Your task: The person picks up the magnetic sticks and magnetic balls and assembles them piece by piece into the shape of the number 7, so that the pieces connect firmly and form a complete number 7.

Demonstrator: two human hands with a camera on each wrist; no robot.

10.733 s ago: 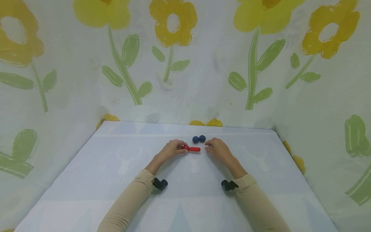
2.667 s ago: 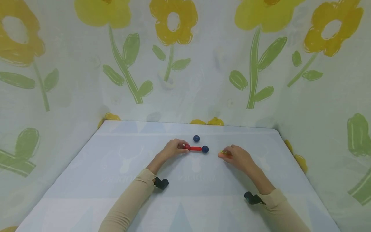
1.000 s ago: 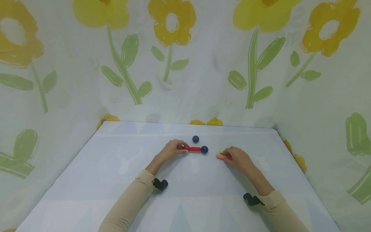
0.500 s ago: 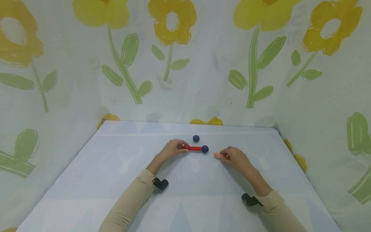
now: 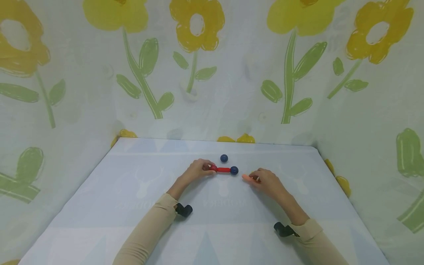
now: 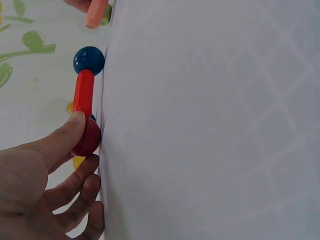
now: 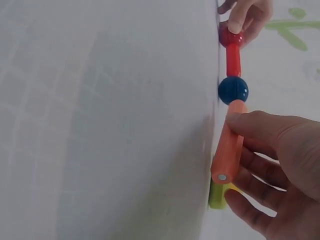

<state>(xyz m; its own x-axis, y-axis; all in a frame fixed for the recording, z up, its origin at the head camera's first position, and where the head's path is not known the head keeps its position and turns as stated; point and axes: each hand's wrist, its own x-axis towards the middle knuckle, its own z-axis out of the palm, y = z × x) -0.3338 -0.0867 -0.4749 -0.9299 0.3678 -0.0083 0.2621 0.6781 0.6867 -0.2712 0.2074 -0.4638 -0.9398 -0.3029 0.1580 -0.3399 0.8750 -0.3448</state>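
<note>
In the head view my left hand [image 5: 195, 171] pinches a red ball [image 6: 88, 138] between thumb and fingers. A red stick [image 5: 223, 170] runs right from that ball, with a dark blue ball [image 5: 234, 170] at its other end. My right hand [image 5: 271, 183] pinches an orange stick [image 7: 229, 145], which has a small metal disc in its near end. The orange stick's far tip overlaps the blue ball in the right wrist view. A yellow-green stick [image 7: 217, 196] shows beneath the orange one, right at my right fingertips and partly hidden.
A second dark blue ball [image 5: 224, 158] sits alone just behind the red stick. The table [image 5: 212, 213] has a pale patterned cover. Fabric walls [image 5: 232, 81] with printed flowers rise at its back and sides.
Earliest, both blue balls lay together behind the red stick; one is now at its end. My right hand has since picked up the orange stick and lately moved left with it. The left hand stays put.
</note>
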